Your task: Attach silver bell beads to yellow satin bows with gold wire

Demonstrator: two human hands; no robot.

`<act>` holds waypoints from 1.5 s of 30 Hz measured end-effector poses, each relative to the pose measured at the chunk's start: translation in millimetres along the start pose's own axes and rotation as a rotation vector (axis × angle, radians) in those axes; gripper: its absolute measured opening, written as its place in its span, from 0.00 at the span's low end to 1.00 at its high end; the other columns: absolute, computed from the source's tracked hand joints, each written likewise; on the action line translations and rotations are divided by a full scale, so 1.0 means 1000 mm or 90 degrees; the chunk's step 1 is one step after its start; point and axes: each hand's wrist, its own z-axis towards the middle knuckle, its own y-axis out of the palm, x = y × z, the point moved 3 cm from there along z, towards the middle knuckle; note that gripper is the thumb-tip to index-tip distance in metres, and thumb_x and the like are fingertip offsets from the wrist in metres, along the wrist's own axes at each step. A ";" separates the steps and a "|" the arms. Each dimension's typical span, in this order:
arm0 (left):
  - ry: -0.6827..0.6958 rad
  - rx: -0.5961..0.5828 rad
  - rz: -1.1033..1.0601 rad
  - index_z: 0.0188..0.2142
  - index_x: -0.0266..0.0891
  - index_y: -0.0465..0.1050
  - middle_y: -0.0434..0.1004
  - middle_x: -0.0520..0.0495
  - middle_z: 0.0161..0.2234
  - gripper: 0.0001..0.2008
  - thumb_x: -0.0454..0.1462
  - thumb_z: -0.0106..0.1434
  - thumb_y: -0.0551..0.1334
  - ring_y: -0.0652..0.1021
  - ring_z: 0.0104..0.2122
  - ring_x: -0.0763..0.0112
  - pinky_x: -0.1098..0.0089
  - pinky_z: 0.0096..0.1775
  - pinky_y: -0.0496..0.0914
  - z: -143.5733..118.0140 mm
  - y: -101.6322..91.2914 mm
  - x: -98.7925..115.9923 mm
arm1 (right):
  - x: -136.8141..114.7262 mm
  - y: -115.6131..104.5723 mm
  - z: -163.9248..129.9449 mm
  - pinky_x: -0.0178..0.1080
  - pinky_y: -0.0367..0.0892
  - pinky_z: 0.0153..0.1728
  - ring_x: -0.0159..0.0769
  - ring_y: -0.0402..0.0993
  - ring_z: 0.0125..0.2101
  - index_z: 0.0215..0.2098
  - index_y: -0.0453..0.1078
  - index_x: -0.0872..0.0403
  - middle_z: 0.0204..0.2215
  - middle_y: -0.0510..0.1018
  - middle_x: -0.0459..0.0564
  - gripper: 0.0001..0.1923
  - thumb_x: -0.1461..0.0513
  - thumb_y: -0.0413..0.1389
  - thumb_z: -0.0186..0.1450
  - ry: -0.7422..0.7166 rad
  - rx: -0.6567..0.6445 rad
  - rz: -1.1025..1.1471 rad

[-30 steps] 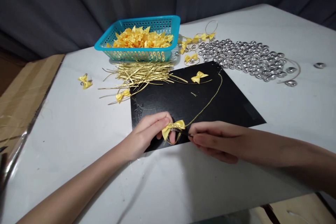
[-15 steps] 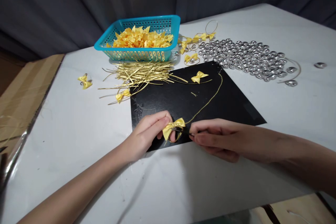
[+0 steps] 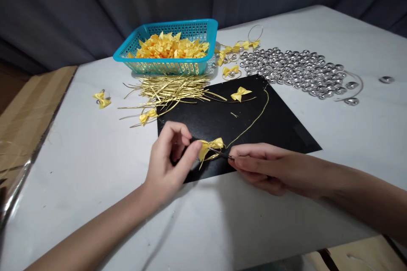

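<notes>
A yellow ribbon bow [image 3: 217, 143] with gold wire ties around it is between my hands, above the black mat [image 3: 286, 123]. My left hand [image 3: 170, 156] is at its left lobe, the thumb tip against the ribbon and the other fingers curled behind; part of the grip is hidden. My right hand [image 3: 262, 165] is closed around a thin dark metal tool [image 3: 224, 154], whose slim end reaches into the middle of the bow. What kind of tool it is cannot be made out. From beside the bow a thin gold cord [image 3: 251, 125] curves away across the mat.
A blue basket [image 3: 168, 61] of yellow bows stands at the back. Before it lies a heap of gold wire ties [image 3: 174, 89]. Silver beads [image 3: 295, 70] spread at the back right. Loose bows lie at the left [image 3: 101, 99] and on the mat [image 3: 241, 93].
My left hand has shifted up and left, its fingers loosening from a tight pinch at the bow. The bow has turned slightly. My right hand is almost where it was.
</notes>
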 end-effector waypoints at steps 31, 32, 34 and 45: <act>0.247 -0.075 0.278 0.32 0.37 0.70 0.76 0.50 0.26 0.03 0.30 0.61 0.59 0.74 0.26 0.75 0.75 0.29 0.68 -0.005 0.007 0.003 | -0.032 -0.020 0.015 0.31 0.47 0.21 0.24 0.50 0.21 0.27 0.66 0.57 0.20 0.57 0.41 0.13 0.53 0.54 0.58 -0.123 0.255 -0.416; 0.246 -0.087 0.284 0.33 0.37 0.69 0.76 0.50 0.26 0.03 0.30 0.61 0.59 0.74 0.26 0.74 0.74 0.29 0.68 -0.004 0.008 0.002 | -0.033 -0.022 0.014 0.31 0.47 0.22 0.25 0.51 0.21 0.27 0.66 0.56 0.20 0.57 0.42 0.13 0.53 0.55 0.58 -0.130 0.254 -0.417; 0.245 -0.115 0.301 0.33 0.37 0.69 0.76 0.49 0.27 0.03 0.30 0.62 0.58 0.75 0.27 0.74 0.74 0.30 0.68 -0.003 0.009 0.002 | -0.034 -0.024 0.012 0.31 0.48 0.22 0.25 0.51 0.22 0.26 0.65 0.57 0.21 0.58 0.42 0.14 0.53 0.55 0.58 -0.138 0.257 -0.428; 0.343 -0.192 0.449 0.31 0.37 0.66 0.77 0.46 0.30 0.05 0.30 0.63 0.53 0.71 0.26 0.68 0.69 0.28 0.66 -0.005 0.012 0.008 | -0.050 -0.034 0.000 0.29 0.48 0.16 0.23 0.49 0.17 0.29 0.62 0.56 0.17 0.53 0.39 0.18 0.49 0.55 0.61 -0.116 0.254 -0.409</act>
